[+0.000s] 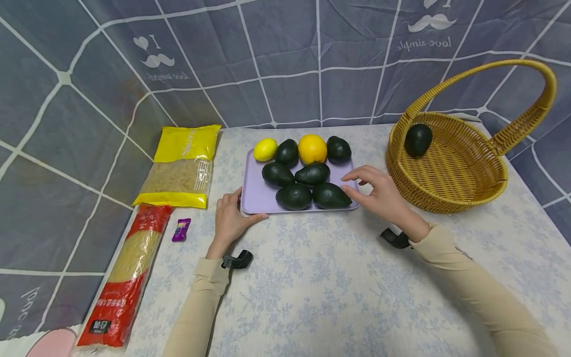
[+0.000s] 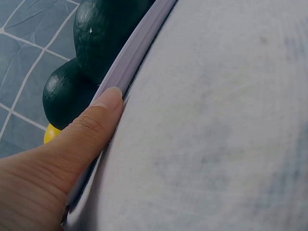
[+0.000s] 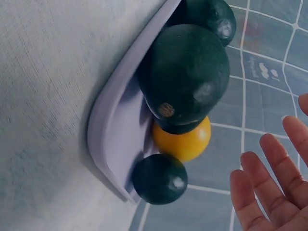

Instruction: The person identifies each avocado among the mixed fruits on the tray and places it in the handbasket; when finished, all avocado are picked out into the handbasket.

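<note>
A lilac tray [image 1: 258,196] bears several dark green avocados, a yellow lemon [image 1: 265,149] and an orange [image 1: 313,148]. My left hand [image 1: 229,218] rests at the tray's front left corner. Its straight thumb [image 2: 94,120] touches the front rim, and the other fingers lie along the left side. Over the tray's right edge, my right hand [image 1: 376,194] holds nothing, with thumb and fingers spread apart. Closest to it is the front right avocado [image 1: 331,196]. In the right wrist view, its fingers [image 3: 272,192] are extended, apart from the nearest avocado [image 3: 190,72].
A wicker basket [image 1: 446,198] with a tall handle stands at right, one avocado [image 1: 418,140] inside it. At left lie a yellow pasta bag [image 1: 180,168], a red spaghetti pack [image 1: 125,277] and a small purple wrapped sweet [image 1: 181,230]. Checked cloth [image 1: 290,94] hangs behind the table.
</note>
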A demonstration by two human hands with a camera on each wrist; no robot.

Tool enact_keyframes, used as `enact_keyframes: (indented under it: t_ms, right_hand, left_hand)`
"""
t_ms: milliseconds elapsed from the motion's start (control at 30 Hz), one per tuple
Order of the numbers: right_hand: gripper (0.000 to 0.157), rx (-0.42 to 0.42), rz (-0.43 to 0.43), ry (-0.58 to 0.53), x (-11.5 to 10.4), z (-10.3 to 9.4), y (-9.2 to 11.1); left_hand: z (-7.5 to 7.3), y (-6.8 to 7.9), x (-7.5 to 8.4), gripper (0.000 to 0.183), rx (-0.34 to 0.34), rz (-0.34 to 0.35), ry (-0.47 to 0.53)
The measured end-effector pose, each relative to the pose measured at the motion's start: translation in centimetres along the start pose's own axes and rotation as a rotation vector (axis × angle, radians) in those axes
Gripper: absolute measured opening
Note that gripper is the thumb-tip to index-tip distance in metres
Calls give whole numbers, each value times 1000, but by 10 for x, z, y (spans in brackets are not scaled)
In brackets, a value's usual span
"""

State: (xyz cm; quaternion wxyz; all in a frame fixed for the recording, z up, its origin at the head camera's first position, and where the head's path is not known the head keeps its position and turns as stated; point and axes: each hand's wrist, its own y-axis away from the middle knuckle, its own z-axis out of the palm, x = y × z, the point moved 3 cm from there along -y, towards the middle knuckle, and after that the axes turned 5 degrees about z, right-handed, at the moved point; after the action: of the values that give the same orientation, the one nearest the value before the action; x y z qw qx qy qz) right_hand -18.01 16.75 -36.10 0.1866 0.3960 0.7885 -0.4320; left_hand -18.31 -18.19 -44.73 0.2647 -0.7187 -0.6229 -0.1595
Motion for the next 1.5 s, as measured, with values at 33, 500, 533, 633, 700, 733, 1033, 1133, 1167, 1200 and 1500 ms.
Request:
enact_keyframes:
  t_ms: [33,500,533,633,700,733,1033,1133,1167,1200,1500]
  right_hand:
    - [21,-6,10,0,1,1,0]
    - [24,-104,105,24,13,21,3]
    - [26,-114,112,31,13,22,4]
    - [29,-147,139,50,14,24,4]
    - [31,-171,158,50,14,26,5]
    - [33,-183,167,51,14,26,5]
    - [43,-244,221,47,20,33,6]
    - [45,-256,243,49,21,35,7]
    - [46,-257,246,51,22,35,7]
    - [47,-258,248,54,22,36,7]
    - [50,-259,276,37,25,42,6]
  left_hand:
    - [0,0,0,106,0,0,1]
    - [1,0,1,106,3,10,-5]
    - [1,0,1,106,2,9,-6]
    - [2,0,1,106,-3,2,-7]
    - [2,0,1,106,-5,-1,-8]
    - [2,0,1,106,-6,-3,-7]
    - [2,0,0,106,-4,-5,-5]
    - [1,0,0,106,-5,-5,-7]
    - [1,0,0,106,-5,-5,-8]
    - [1,0,0,106,-5,-5,-8]
    - [0,0,0,106,-1,-2,-6]
